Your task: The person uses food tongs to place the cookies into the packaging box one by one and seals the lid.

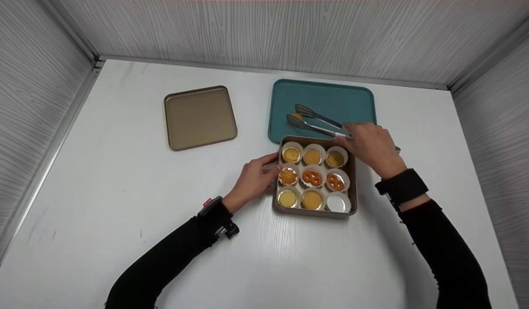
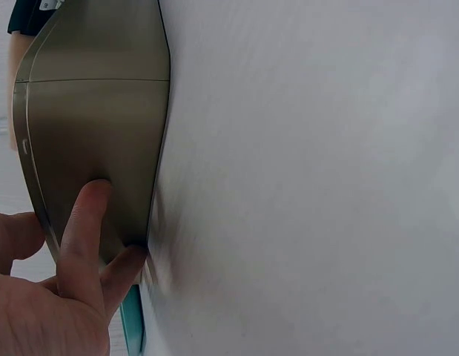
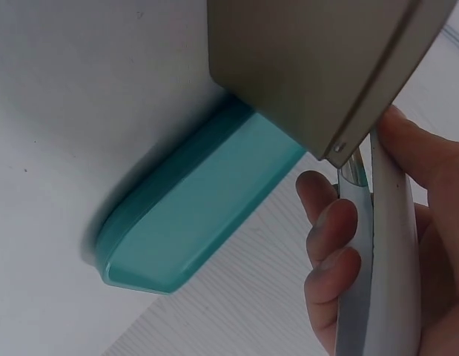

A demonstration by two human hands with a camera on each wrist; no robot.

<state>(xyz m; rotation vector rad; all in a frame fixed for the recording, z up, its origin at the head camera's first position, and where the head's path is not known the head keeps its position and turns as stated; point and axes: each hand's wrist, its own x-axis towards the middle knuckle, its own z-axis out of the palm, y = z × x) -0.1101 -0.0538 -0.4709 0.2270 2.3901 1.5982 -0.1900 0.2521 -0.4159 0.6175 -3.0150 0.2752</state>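
Observation:
A square bronze-coloured tin (image 1: 315, 213) holds rows of white paper cups with small cookies. The cup (image 1: 338, 202) at its near right corner shows only white paper. My left hand (image 1: 255, 178) grips the tin's left side, thumb at the rim and fingers against the outer wall (image 2: 125, 141). My right hand (image 1: 373, 146) holds tongs (image 1: 318, 131) with dark slotted heads and a pale handle (image 3: 392, 274), beside the tin's far right corner. Between the tong heads, over the teal tray (image 1: 346, 101), shows an orange cookie (image 1: 297, 116); whether they squeeze it, I cannot tell.
A shallow bronze-coloured lid or tray (image 1: 200, 118) lies on the white table (image 1: 118, 193), left of the teal tray. Grey wood-grain panels (image 1: 247, 34) border the table at the back and sides. The tin stands close against the teal tray's near edge.

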